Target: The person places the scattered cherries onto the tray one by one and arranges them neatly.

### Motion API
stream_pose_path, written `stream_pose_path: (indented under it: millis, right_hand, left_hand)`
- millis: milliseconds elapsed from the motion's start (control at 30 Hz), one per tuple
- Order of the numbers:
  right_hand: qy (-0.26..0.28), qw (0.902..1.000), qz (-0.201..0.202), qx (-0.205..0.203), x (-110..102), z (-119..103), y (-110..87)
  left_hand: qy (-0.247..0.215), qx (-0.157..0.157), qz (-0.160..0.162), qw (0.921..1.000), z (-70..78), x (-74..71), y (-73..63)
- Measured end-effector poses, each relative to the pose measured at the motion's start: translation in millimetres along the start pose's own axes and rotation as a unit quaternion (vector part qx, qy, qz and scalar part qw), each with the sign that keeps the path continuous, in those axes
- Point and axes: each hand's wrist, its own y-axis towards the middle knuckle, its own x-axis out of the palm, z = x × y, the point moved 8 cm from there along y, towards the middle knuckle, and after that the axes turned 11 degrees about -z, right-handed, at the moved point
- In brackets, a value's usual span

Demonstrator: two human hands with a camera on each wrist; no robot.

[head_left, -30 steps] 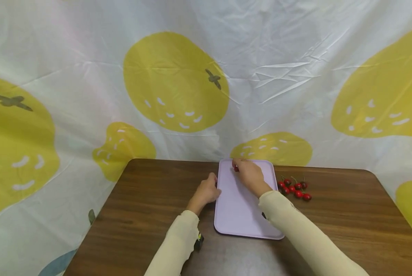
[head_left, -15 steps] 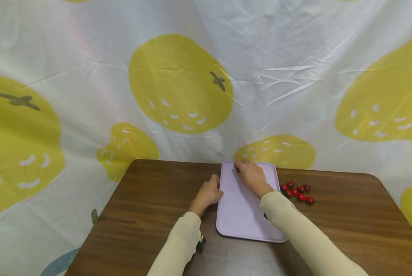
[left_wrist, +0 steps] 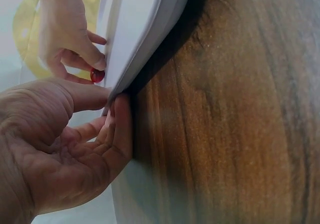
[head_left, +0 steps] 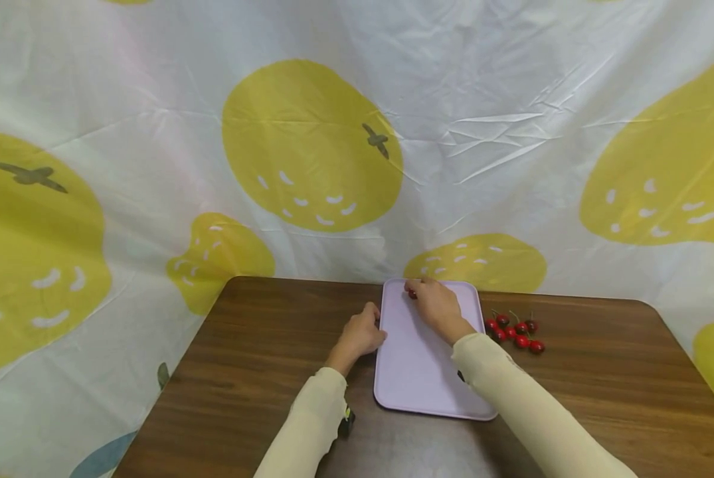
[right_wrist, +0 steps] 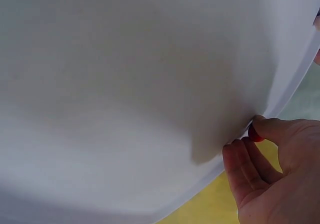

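Observation:
A pale lilac rectangular tray [head_left: 416, 372] lies on the wooden table, long side running away from me. My left hand [head_left: 361, 333] pinches its left rim, thumb over the top and fingers under the edge, as the left wrist view shows. Over the tray's far left corner, my right hand [head_left: 437, 307] holds a red cherry [right_wrist: 255, 133] between thumb and fingers, close to the tray surface. Beyond the tray's right edge, several red cherries [head_left: 511, 332] with stems lie in a loose cluster on the table.
The dark wood table [head_left: 273, 345] ends at a back edge against a white curtain [head_left: 452, 66] printed with yellow fruit. The tray's far end reaches almost to that back edge. My right sleeve [head_left: 524, 398] crosses the tray's near right corner.
The head view has shifted slightly since the first frame. Both hands stay nearly still, the left on the tray rim and the right with the cherry at the far left corner.

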Motion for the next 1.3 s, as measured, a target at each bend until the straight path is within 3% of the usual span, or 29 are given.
stream_pose_path:
  millis: [300,433,667,967,1133,1300]
  right_hand:
    - [0.018,0.9996,-0.022,0.002,-2.4,3.8,-4.6]
    - [0.047,0.9987,-0.019,-0.007,-14.6,11.3,-16.8]
    - [0.074,0.9971,0.001,0.018,-42.4,47.1,-64.7]
    - [0.085,0.9934,0.074,0.022,-75.6,97.3,-137.7]
    - [0.062,0.9915,0.109,0.035,-82.1,121.4,-163.8]
    - [0.065,0.99,0.101,0.075,-82.1,141.5,-181.7]
  left_hand:
    - [-0.009,0.003,-0.002,1.0,-1.7,2.5,1.2]
    - [-0.011,0.003,-0.005,0.9999,-0.2,3.5,0.8]
    - [-0.013,0.003,-0.008,0.9999,2.0,5.2,-0.3]
    - [-0.013,-0.002,-0.014,0.9998,0.5,8.6,1.9]
    - [-0.015,-0.006,-0.012,0.9998,-0.7,7.0,2.4]
    - [-0.02,-0.011,-0.013,0.9997,-3.6,5.9,2.5]
